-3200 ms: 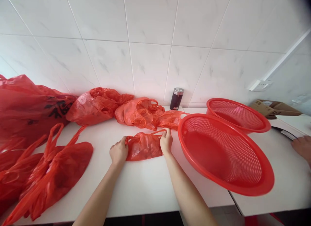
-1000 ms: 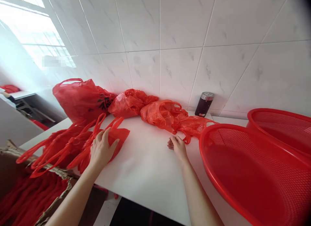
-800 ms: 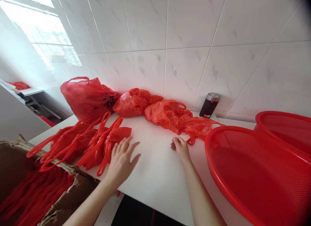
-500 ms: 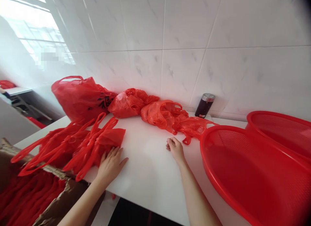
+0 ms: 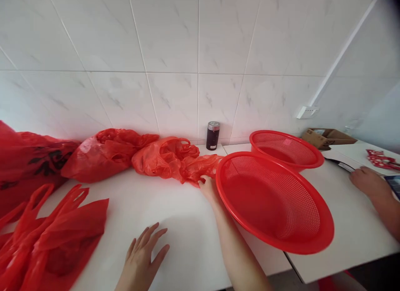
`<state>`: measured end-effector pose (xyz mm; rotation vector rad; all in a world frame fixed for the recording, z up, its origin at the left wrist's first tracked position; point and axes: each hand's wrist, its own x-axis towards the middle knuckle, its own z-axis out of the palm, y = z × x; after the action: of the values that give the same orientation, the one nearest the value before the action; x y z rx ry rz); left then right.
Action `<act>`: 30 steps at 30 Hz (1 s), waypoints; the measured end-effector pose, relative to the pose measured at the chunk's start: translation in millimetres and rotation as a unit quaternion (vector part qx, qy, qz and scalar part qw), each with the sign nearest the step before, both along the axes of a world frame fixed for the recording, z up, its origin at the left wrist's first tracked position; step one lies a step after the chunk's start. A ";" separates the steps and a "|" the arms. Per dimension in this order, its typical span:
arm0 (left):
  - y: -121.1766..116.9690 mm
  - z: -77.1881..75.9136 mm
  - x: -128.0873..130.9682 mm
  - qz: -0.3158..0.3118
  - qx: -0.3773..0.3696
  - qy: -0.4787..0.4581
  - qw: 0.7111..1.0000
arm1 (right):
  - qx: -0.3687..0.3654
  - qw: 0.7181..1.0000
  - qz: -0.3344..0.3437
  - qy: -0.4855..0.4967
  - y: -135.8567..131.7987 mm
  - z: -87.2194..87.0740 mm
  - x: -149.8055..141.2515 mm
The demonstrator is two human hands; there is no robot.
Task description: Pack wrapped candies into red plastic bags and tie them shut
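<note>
My left hand (image 5: 144, 254) hovers over or rests on the white table (image 5: 178, 224), fingers spread and nothing in them. Farther back, my right hand (image 5: 207, 186) has its fingers closed on the near edge of a crumpled red plastic bag (image 5: 200, 166). That bag lies between a larger bunched red bag (image 5: 161, 157) and the rim of a red mesh basket (image 5: 275, 199). Several flat red bags with loop handles (image 5: 70, 234) lie to the left of my left hand.
Filled red bags (image 5: 100, 157) line the tiled wall. A dark flask (image 5: 213, 136) stands behind the bags. A second red basket (image 5: 287, 151) and a cardboard box (image 5: 328, 137) are at the right. Another person's hand (image 5: 370, 181) rests near the right edge.
The view has swung right, bringing the box and another person's hand into sight. My left hand has come off the flat bags. My right hand has reached the small crumpled bag.
</note>
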<state>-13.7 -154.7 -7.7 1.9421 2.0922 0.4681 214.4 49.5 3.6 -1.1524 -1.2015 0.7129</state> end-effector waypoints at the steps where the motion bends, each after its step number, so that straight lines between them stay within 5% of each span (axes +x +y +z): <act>1: -0.1 0.8 -0.9 -0.004 0.004 -0.020 1.000 | 0.004 1.000 0.000 -0.015 -0.9 1.0 0.9; 9: 5.5 23.9 10.8 0.031 -0.022 -0.283 0.958 | 0.098 0.993 0.007 -0.062 -41.6 27.8 -38.7; 11: 10.6 32.3 18.3 0.043 0.004 -0.397 0.917 | 0.147 0.980 0.072 -0.110 -64.4 33.8 -57.9; 14: 17.1 48.9 21.5 0.091 0.082 -0.564 0.816 | 0.217 0.936 0.172 -0.216 -105.5 37.3 -79.7; 18: 19.3 68.4 10.6 0.144 0.133 -0.683 0.704 | 0.181 0.918 0.250 -0.250 -152.6 25.5 -79.1; 24: 12.1 67.0 -11.5 0.242 0.142 -0.735 0.617 | 0.053 0.909 0.328 -0.252 -198.5 12.3 -17.8; 27: 2.9 57.9 -22.5 0.275 0.099 -0.718 0.632 | 0.081 0.902 0.324 -0.274 -214.1 45.7 47.0; 30: -6.0 49.0 -27.3 0.308 0.011 -0.696 0.649 | 0.042 0.939 0.181 -0.290 -195.4 95.5 136.3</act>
<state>-41.0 -160.7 41.2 0.2425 1.3949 1.4701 350.7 -146.0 99.1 -1.1149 -1.9613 0.5965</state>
